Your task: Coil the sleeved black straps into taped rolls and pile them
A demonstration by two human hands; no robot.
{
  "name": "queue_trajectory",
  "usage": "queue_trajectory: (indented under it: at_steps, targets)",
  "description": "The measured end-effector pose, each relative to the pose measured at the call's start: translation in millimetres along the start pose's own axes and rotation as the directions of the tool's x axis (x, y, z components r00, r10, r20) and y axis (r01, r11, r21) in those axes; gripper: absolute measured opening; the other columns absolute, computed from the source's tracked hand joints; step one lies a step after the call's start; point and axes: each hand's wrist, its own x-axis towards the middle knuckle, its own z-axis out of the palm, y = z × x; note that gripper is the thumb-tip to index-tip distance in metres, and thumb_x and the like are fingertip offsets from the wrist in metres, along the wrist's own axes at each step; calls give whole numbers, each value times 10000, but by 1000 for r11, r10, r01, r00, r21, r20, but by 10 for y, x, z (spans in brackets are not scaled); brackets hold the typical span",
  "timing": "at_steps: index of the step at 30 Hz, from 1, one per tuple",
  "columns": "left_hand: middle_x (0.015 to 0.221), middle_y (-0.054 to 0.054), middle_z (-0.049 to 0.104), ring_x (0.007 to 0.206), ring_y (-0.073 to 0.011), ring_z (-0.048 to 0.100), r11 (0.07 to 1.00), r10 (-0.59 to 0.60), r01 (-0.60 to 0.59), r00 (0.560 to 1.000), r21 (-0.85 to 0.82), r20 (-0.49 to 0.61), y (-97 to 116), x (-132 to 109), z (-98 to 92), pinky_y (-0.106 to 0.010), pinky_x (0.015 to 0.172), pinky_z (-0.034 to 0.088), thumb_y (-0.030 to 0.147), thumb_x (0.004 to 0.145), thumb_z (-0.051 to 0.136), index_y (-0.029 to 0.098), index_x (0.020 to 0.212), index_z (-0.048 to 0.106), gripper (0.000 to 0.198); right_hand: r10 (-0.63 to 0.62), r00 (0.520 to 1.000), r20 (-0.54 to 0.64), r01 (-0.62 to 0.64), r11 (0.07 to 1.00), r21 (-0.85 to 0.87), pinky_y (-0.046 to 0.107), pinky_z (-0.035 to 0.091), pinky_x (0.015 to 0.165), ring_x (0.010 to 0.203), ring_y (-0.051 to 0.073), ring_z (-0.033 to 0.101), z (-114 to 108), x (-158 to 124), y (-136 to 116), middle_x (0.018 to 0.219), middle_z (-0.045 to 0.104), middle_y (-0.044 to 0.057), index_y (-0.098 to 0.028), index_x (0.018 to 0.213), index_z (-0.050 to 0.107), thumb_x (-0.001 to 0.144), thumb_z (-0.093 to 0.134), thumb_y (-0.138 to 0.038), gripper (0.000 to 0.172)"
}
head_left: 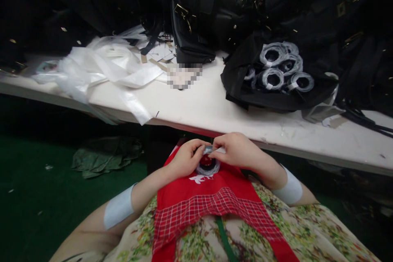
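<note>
A dark ring-shaped coil wrapped in clear plastic [211, 170] is held above my lap, against the red apron [190, 194]. My left hand [187, 156] pinches the upper left of its rim, thumb and fingers closed. On the upper right, my right hand [235, 147] has its thumb and fingers closed around a small white strip [218, 150] at the ring's rim. Red apron cloth shows through the ring's hole. Part of the rim is hidden behind my fingers.
The white table [196, 108] edge runs just beyond my hands. Several similar plastic-wrapped rings [273, 78] sit on a black cloth bundle [239, 86] at right. White strips [116, 61] lie heaped at left. Black bags [196, 20] line the back. Crumpled plastic [101, 155] lies on the green floor.
</note>
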Motion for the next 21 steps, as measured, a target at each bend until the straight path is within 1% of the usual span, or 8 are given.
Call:
queue_trajectory:
  at_steps: [2, 4, 9, 12, 15, 17, 19, 21]
  targets:
    - [1016, -90, 731, 941, -207, 670, 1000, -20, 20, 1000, 5, 10, 14, 6, 3, -318, 887, 500, 227, 917, 447, 150, 1012, 696, 277, -41, 999, 27, 35, 983, 183, 223, 353, 567, 582, 115, 569, -64, -53, 110, 683, 690, 1, -181, 793, 702, 846, 631, -352, 193]
    - [1021, -93, 732, 944, -212, 672, 999, -34, 34, 999, 5, 12, 20, 14, 7, -321, 893, 501, 238, 914, 451, 148, 1020, 692, 278, -55, 998, 10, 50, 959, 278, 211, 351, 555, 560, 103, 548, -84, -95, 179, 654, 670, -7, -169, 782, 691, 859, 618, -349, 208]
    - [1051, -94, 727, 965, -214, 671, 998, -47, 49, 998, -32, 53, -17, 55, 40, -318, 902, 501, 273, 918, 451, 147, 1046, 679, 291, 3, 996, -89, 19, 968, 250, 211, 305, 534, 524, 88, 507, 10, -108, 200, 599, 630, -15, -156, 713, 667, 813, 645, -264, 149]
    - [1036, -93, 732, 943, -217, 673, 995, -70, 75, 995, -64, 74, -34, 81, 57, -320, 881, 508, 279, 910, 453, 140, 1046, 677, 297, 20, 994, -110, 12, 959, 282, 212, 317, 548, 553, 93, 522, 54, -79, 233, 634, 647, -3, -153, 751, 683, 832, 624, -265, 150]
    - [980, -82, 733, 886, -211, 671, 995, -67, 71, 996, -69, 56, 2, 104, 60, -307, 825, 516, 292, 894, 468, 144, 994, 680, 277, 34, 994, -102, 5, 931, 366, 214, 352, 573, 588, 101, 548, 72, -43, 299, 672, 665, 6, -150, 818, 693, 869, 580, -274, 175]
    - [898, -69, 730, 812, -195, 664, 997, -43, 47, 997, -55, 68, 53, 127, 60, -287, 769, 514, 328, 894, 487, 149, 919, 680, 265, 42, 995, -88, 2, 894, 448, 215, 381, 591, 605, 106, 561, 95, -11, 344, 684, 669, 8, -145, 818, 687, 867, 574, -273, 178]
    - [801, -52, 720, 724, -173, 646, 999, -28, 30, 996, -12, 83, 110, 162, 69, -266, 714, 501, 374, 887, 523, 153, 829, 674, 274, 48, 996, -78, 0, 848, 530, 223, 410, 611, 619, 111, 567, 141, 30, 394, 696, 671, 12, -140, 800, 681, 849, 584, -282, 178]
    - [728, -37, 707, 655, -154, 624, 998, -37, 32, 997, 62, 71, 153, 209, 89, -249, 668, 480, 398, 870, 560, 156, 750, 670, 292, 65, 995, -76, -7, 803, 595, 233, 428, 622, 620, 115, 560, 212, 73, 459, 698, 667, 16, -136, 784, 675, 827, 599, -304, 189]
